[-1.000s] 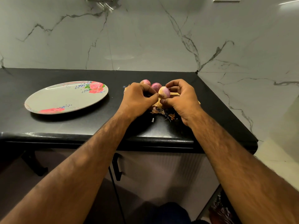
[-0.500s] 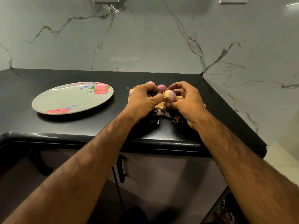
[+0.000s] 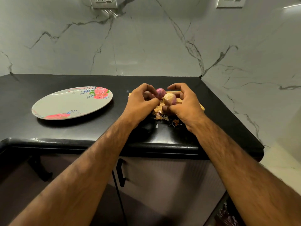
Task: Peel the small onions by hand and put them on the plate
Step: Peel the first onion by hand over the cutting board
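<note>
Right fingers (image 3: 176,86) grip onion (image 3: 170,99); left fingers (image 3: 146,86) curled just beside it, grasp unclear

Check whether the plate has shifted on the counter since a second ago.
No. The plate keeps the same gap to the wooden board; only the camera moved.

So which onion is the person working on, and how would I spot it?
Find the black counter, then the wooden board near its right end. Over the board, the right hand pinches a pale tan onion in its fingertips; the pink onion behind it is glossier and darker.
</note>
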